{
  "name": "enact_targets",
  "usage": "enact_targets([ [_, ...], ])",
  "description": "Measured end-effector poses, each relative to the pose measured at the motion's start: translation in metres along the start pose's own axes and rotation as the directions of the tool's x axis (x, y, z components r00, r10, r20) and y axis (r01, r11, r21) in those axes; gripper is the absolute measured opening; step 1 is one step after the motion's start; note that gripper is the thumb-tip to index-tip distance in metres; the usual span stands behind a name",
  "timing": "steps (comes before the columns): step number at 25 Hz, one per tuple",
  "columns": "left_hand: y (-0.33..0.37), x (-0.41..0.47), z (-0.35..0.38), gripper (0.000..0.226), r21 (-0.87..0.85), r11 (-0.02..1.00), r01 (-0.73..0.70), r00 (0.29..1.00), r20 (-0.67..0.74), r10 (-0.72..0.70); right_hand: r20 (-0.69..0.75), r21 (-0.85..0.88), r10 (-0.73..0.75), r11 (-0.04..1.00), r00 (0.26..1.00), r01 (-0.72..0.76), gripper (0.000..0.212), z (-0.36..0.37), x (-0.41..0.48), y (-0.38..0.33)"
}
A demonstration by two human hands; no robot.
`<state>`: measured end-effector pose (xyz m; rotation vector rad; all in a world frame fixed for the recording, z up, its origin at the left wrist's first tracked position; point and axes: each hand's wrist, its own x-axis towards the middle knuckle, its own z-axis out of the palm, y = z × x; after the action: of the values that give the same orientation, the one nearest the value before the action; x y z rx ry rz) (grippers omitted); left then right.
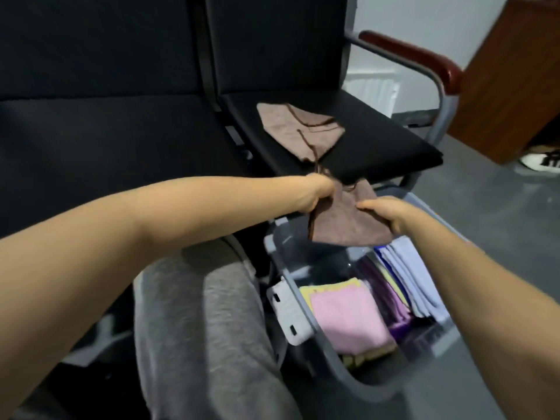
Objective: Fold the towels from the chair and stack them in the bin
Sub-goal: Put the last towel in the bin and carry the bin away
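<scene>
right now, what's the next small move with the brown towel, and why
Probably lower the brown towel, held by the left hand and right hand, into the bin: it hangs over the bare space beyond the pink towel.

Grey floor [485, 213] on the right; pale wall [409, 16] far; brown wooden cabinet [512, 74] far right; black padded chair [378, 147], grey metal frame, reddish armrest [412, 53]; second black seat [97, 134] just beside it on the left; dim flat light.

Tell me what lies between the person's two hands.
In the head view, a brown towel spans the gap: the left hand grips its left edge, the right hand holds its right edge, over the bin.
</scene>
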<state>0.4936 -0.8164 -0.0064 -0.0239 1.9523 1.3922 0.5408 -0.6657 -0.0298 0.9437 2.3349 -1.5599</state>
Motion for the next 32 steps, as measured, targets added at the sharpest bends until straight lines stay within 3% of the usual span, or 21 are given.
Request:
enact_targets([
  [2,-0.016,0.011,0.019,0.052,0.261,0.965,0.003,0.995,0.1,-0.03,0.011,-0.063,0.064,0.996,0.998,-0.063,0.036,-0.005,0.003,0.027],
  [6,-0.054,0.036,0.051,0.056,0.396,0.918,-0.02,0.994,-0.088,0.06,0.059,-0.121,0.163,0.981,0.985,-0.155,0.037,-0.012,0.001,0.071],
  [8,-0.068,0.038,0.071,0.044,0.264,0.961,0.082,0.991,-0.122,-0.051,0.069,-0.165,0.204,0.968,0.976,-0.191,0.04,-0.015,0.001,0.093],
  [11,-0.085,0.035,0.084,0.013,0.246,0.927,0.282,0.955,0.025,-0.297,0.165,-0.296,0.328,0.916,0.93,-0.27,0.033,-0.015,-0.002,0.116],
  [13,-0.095,0.025,0.086,0.026,0.447,0.813,0.373,0.864,0.152,-0.479,0.207,-0.464,0.448,0.828,0.87,-0.316,0.032,-0.013,-0.007,0.123],
  [15,-0.101,0.023,0.087,0.047,0.599,0.692,0.404,0.817,0.105,-0.567,0.181,-0.654,0.507,0.702,0.843,-0.282,0.051,-0.011,-0.007,0.128],
  [17,-0.101,0.021,0.086,0.07,0.692,0.636,0.342,0.862,0.038,-0.505,0.121,-0.676,0.437,0.694,0.891,-0.248,0.059,-0.01,-0.005,0.13],
  [18,-0.099,0.023,0.084,0.072,0.719,0.632,0.289,0.892,0.037,-0.45,0.128,-0.646,0.369,0.735,0.92,-0.205,0.049,-0.009,-0.004,0.128],
  [20,-0.088,0.024,0.082,0.065,0.716,0.668,0.204,0.913,0.107,-0.393,0.176,-0.518,0.222,0.849,0.959,-0.101,0.021,-0.004,-0.009,0.12],
  [23,-0.062,0.021,0.076,0.053,0.6,0.793,0.101,0.945,0.192,-0.266,0.036,-0.239,-0.13,0.962,0.991,0.135,0.025,0.006,-0.008,0.096],
  [26,-0.025,0.017,0.061,0.03,0.363,0.932,-0.011,0.979,0.193,-0.063,-0.117,-0.266,-0.415,0.889,0.902,0.374,0.038,0.016,0.003,0.047],
  [29,0.013,0.013,0.024,0.037,0.207,0.956,-0.208,0.978,0.046,0.203,-0.209,-0.219,-0.518,0.851,0.829,0.477,0.043,0.032,0.014,-0.017],
  [31,0.032,0.015,-0.011,0.03,0.267,0.907,-0.325,0.931,-0.076,0.356,-0.219,-0.218,-0.553,0.831,0.804,0.513,0.04,0.044,0.025,-0.054],
  [32,0.038,0.02,-0.03,0.023,0.383,0.851,-0.359,0.893,-0.124,0.433,-0.191,-0.269,-0.582,0.806,0.791,0.528,0.035,0.051,0.032,-0.068],
])
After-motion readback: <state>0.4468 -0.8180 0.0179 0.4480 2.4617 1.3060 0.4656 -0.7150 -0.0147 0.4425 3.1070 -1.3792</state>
